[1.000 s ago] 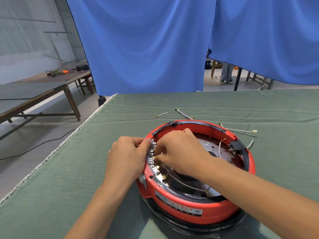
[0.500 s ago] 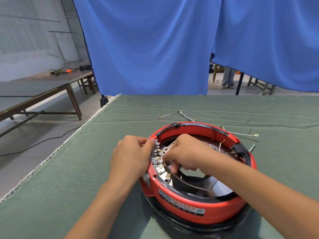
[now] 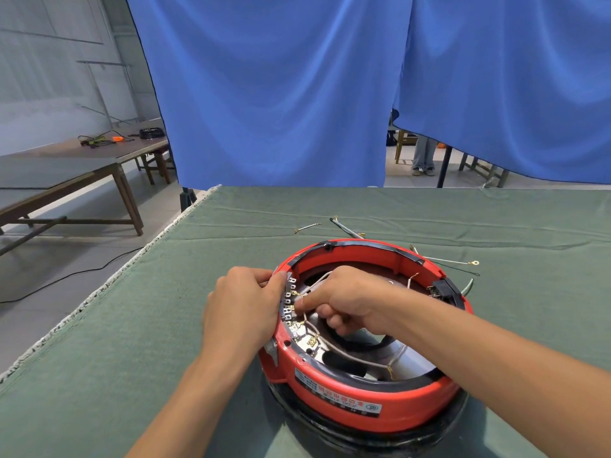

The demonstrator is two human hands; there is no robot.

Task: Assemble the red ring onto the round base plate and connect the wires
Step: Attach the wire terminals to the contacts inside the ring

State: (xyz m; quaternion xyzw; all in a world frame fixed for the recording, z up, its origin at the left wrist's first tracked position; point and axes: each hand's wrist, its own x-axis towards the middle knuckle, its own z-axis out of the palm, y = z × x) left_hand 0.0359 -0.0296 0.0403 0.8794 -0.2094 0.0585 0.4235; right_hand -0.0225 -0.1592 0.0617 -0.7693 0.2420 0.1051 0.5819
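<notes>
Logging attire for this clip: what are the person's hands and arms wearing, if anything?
Nothing is worn. The left hand and right hand are bare, without gloves, rings or a watch, and both forearms are uncovered down to the frame edge; no sleeve shows.

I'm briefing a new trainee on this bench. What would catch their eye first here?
The round red plastic ring at the centre of the green felt-covered table, with the left hand gripping its rim and the right hand pinching a thin white wire at the terminal strip. Behind hangs a large blue curtain.
</notes>
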